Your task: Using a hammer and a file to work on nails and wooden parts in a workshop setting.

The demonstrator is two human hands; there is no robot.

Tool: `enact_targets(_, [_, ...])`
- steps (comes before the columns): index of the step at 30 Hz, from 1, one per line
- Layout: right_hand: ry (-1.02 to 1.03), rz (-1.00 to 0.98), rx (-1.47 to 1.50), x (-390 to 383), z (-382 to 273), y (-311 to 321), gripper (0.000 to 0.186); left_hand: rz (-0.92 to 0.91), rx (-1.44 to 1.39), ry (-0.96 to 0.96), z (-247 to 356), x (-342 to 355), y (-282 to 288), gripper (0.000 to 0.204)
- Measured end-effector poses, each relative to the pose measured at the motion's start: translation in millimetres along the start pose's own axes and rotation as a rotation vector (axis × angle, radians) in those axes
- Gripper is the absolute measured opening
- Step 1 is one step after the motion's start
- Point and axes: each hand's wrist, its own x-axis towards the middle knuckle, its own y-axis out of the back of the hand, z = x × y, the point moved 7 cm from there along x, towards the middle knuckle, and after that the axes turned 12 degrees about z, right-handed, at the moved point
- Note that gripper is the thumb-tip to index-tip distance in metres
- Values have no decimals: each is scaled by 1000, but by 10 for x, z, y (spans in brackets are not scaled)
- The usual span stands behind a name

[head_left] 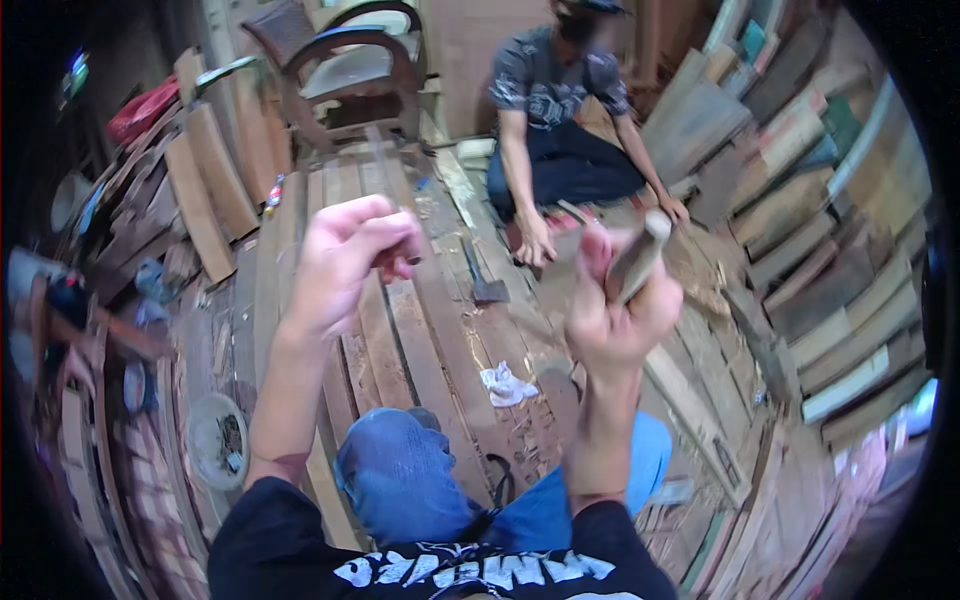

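Observation:
My left hand [345,255] is raised over the wooden planks [400,330], fingers curled together as if pinching something small and dark; what it holds I cannot make out. My right hand [618,300] is lifted higher to the right and grips a short pale piece of wood [640,255], blurred by motion. My knees in blue jeans [405,475] show below both hands.
Another person in a grey shirt [555,80] crouches at the far end, hands down on the boards. A hatchet [482,275] and a crumpled white scrap [505,385] lie on the planks. Stacked boards [830,260] fill the right, a wooden chair [350,70] stands behind, a round dish [215,440] at left.

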Motion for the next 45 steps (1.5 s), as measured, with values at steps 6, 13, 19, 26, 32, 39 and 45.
enact_targets(6, [262, 8, -106, 155, -75, -38, 12, -44, 18, 18, -771, 317, 303, 16])
enact_targets(13, [225, -374, -605, -105, 408, 341, 24, -265, 66, 145, -1622, 734, 130, 17])
enact_targets(19, [-61, -756, -1056, -927, 1242, 1461, 23, -468, 133, 168, -1920, 958, -489, 17])
enact_targets(26, [-229, -1020, -1206, -2250, 1854, 2783, 21, -635, 171, 243, -1977, 774, -1525, 19])
enact_targets(32, [-338, -1086, -1098, -3057, 2554, 2996, 24, -746, 216, 342, -1925, 290, -1657, 21])
enact_targets(39, [-625, -1118, -1223, -4127, 3272, 2943, 20, -617, 485, 340, -1816, 180, -1237, 17])
enact_targets(45, [-676, -909, -1299, -4515, 3206, 3092, 28, -388, 719, 459, -2061, -125, -976, 12])
